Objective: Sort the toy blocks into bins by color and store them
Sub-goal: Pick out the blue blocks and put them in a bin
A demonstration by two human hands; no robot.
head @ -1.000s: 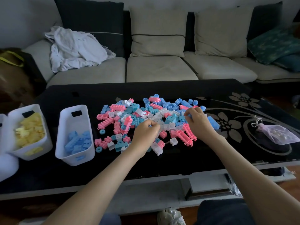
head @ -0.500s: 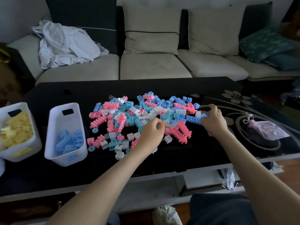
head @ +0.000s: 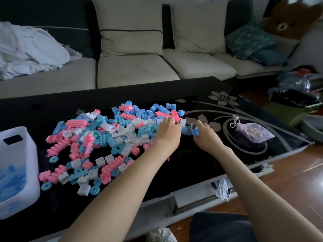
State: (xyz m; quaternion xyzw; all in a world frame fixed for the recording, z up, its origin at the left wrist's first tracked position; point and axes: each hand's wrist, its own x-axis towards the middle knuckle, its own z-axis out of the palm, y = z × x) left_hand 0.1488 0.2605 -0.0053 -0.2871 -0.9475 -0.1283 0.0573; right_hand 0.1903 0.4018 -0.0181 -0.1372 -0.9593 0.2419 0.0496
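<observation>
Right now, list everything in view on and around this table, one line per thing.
toy blocks: many, uncounted; pink, blue, teal, white; loose pile mid-table
bin: one; white; table's left edge, blue blocks inside
blue block: one; in the right hand
coffee table: one; black, pale flower pattern; before the sofa
pouch: one; sheer pink, pale beads inside; table's right part
sofa: one; beige seats; behind the table
back cushions: two; beige; upright on the sofa
cloth: one; white, crumpled; sofa's left
teal cushion: one; patterned; sofa's right end
bear toy: one; brown; top right
left hand: fingers at the pile's right edge; grip unclear
right hand: pinches the blue block, right of the pile
</observation>
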